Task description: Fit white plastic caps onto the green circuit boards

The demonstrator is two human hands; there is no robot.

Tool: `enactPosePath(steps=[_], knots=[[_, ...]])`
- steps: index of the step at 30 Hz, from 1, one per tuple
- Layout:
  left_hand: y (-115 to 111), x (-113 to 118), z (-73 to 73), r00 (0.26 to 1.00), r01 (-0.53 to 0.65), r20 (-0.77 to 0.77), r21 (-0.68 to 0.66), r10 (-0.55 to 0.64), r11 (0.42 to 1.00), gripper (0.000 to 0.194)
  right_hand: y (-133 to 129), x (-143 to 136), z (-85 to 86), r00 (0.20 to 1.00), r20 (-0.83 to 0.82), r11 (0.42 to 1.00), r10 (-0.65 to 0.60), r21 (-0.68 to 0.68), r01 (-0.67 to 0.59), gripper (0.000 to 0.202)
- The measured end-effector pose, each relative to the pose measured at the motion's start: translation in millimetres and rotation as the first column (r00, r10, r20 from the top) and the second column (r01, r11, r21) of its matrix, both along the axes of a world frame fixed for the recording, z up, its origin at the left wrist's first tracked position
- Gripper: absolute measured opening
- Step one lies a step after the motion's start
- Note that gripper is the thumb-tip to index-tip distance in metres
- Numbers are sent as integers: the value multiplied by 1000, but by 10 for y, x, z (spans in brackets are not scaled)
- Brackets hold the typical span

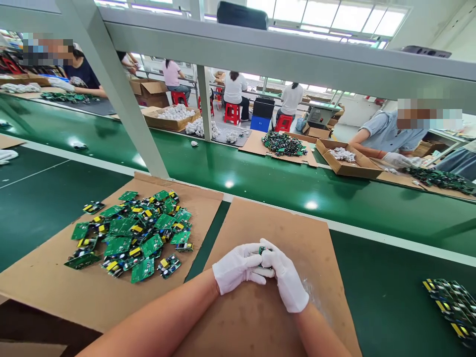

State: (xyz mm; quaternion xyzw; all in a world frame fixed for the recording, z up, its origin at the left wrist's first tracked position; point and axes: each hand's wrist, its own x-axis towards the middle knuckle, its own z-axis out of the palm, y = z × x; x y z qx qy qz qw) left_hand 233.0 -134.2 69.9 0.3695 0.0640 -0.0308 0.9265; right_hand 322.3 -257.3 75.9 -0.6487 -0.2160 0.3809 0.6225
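Both my hands wear white gloves and meet over a brown cardboard sheet [238, 317]. Between them is a small green circuit board [262, 250], mostly covered by the fingers. My left hand [240, 265] grips it from the left, fingers curled around its near side. My right hand [280, 270] closes on it from the right, with thumb and fingers bent over the top. To the left lies a loose pile of green circuit boards [145, 243] with yellow and blue parts, on another cardboard sheet [44, 277].
Neat rows of circuit boards [451, 310] lie at the right edge. A green conveyor belt [253, 173] runs beyond the bench, under a grey metal frame [122, 89]. Across it are a board pile [284, 144], a carton of white pieces [347, 158] and a co-worker [385, 131].
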Motion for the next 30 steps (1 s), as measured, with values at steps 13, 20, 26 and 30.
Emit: enactPosePath(steps=[13, 20, 26, 30], knots=[[-51, 41, -49, 996, -72, -63, -45, 70, 996, 36, 59, -27, -38, 990, 126, 998, -64, -9, 66, 45], [-107, 51, -20, 983, -155, -70, 163, 168, 974, 31, 60, 22, -85, 980, 190, 998, -59, 1, 60, 50], [-80, 46, -41, 990, -131, -34, 61, 133, 989, 32, 50, 33, -68, 979, 203, 999, 28, -25, -23, 51], [-49, 33, -6, 990, -138, -37, 38, 139, 990, 33, 44, 27, -12, 939, 339, 997, 57, -75, -34, 48]])
